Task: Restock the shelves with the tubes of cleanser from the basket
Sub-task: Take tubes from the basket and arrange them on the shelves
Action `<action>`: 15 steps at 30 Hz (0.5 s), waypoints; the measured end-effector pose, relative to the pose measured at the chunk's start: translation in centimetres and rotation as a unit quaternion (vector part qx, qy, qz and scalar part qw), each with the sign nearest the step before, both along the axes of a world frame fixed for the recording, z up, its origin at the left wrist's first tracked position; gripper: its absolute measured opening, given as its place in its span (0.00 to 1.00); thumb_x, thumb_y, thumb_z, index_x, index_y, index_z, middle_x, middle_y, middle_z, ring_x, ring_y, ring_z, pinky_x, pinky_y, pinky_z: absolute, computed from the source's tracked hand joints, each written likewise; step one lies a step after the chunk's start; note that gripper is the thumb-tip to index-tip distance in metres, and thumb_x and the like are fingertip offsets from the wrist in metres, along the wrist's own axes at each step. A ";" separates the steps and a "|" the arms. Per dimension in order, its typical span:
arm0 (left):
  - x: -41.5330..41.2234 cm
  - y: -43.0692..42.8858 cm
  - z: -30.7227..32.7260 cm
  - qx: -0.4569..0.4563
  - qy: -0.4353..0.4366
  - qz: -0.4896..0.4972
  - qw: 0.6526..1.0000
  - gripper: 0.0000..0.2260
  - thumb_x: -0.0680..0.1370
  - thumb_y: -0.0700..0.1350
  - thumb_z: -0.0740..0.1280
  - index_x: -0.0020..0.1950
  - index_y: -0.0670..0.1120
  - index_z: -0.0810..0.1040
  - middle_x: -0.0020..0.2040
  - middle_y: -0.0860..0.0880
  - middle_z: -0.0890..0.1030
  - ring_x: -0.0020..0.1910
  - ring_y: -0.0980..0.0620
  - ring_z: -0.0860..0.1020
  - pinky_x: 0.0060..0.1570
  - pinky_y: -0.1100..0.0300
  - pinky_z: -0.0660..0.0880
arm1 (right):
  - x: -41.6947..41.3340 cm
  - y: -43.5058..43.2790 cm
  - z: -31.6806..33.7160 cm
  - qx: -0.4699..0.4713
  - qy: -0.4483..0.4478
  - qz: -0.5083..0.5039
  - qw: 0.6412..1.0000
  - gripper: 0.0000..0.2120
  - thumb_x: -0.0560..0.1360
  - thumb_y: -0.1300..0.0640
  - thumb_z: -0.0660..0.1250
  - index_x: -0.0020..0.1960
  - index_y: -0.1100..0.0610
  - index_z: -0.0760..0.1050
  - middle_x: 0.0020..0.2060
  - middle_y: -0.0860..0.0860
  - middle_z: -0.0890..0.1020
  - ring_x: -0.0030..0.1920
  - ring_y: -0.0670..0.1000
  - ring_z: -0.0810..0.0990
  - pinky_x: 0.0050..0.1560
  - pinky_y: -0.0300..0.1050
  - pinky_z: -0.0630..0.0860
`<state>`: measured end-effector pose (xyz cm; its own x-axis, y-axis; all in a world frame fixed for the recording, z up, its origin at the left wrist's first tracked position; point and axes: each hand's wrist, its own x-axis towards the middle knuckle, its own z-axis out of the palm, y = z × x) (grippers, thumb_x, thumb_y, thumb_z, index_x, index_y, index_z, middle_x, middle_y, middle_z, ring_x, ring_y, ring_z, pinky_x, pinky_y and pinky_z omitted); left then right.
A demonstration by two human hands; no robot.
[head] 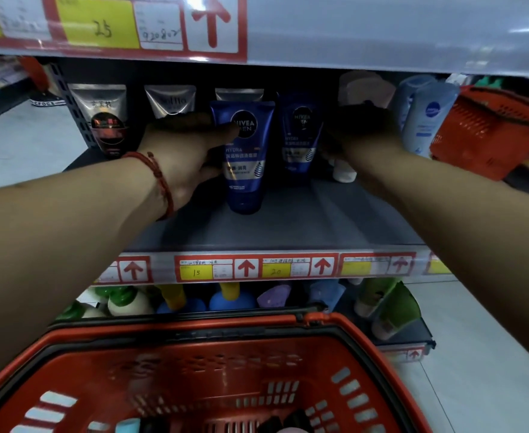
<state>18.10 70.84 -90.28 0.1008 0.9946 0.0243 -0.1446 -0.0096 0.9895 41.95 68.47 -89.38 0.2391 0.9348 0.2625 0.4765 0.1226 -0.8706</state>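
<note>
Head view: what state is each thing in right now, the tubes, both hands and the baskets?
front blue tube: upright on its cap on the shelf, held by the left hand.
rear blue tube: upright, further back.
left hand: fingers curled round the front blue tube.
right hand: deep in shadow, grip unclear.
near basket: below the shelf, a few items inside.
far basket: tilted at the shelf's right end.

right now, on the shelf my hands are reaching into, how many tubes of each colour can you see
dark blue tubes: 2
silver tubes: 3
pale blue tubes: 2
total: 7
The blurred pale shapes behind the right hand are too unclear to count.
</note>
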 end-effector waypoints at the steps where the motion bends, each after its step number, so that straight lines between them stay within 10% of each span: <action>1: 0.3 0.1 0.2 0.003 0.002 -0.001 1.000 0.16 0.76 0.39 0.73 0.64 0.42 0.79 0.56 0.46 0.85 0.51 0.50 0.85 0.45 0.56 0.83 | 0.4 -0.4 0.0 -0.027 0.035 0.011 0.999 0.14 0.80 0.65 0.63 0.36 0.56 0.73 0.25 0.46 0.79 0.26 0.39 0.79 0.29 0.32 0.75; 5: 2.3 0.4 0.9 0.017 0.011 -0.038 0.999 0.15 0.77 0.39 0.71 0.64 0.40 0.79 0.56 0.46 0.85 0.52 0.50 0.84 0.48 0.54 0.83 | 1.4 -3.1 -0.1 -0.056 0.154 0.019 0.986 0.05 0.78 0.68 0.67 0.54 0.66 0.79 0.43 0.61 0.84 0.41 0.58 0.85 0.47 0.49 0.84; 15: 6.8 0.9 -0.5 0.014 0.040 -0.028 0.999 0.16 0.75 0.37 0.74 0.62 0.40 0.80 0.56 0.44 0.85 0.52 0.48 0.85 0.46 0.51 0.83 | 2.4 -5.2 -2.1 -0.082 0.172 0.012 0.982 0.07 0.79 0.67 0.66 0.56 0.63 0.78 0.50 0.62 0.84 0.46 0.60 0.85 0.48 0.48 0.84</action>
<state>24.87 71.79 -90.76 0.1588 0.9865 0.0409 -0.0669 -0.0306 0.9973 44.32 63.28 -91.46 0.2638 0.9645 0.0153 0.1490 -0.0251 -0.9885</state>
